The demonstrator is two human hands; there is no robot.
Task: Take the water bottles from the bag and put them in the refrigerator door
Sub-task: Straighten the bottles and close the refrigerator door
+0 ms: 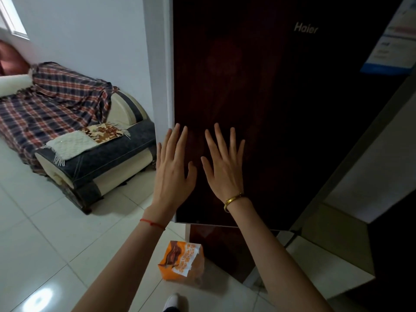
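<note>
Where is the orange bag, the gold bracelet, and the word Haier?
orange bag [182, 261]: head view, on its printed front face.
gold bracelet [231, 201]: head view, on the band at the right wrist.
Haier logo [306, 28]: head view, on the middle letters on the refrigerator door.

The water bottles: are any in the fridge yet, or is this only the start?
Nothing looks done: no bottle shows. The left hand and right hand are spread open and empty against the dark refrigerator door. The orange bag sits on the floor below; its contents can't be seen.

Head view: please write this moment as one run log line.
both hands open, empty | dark red refrigerator door closed | orange paper bag on floor
</note>
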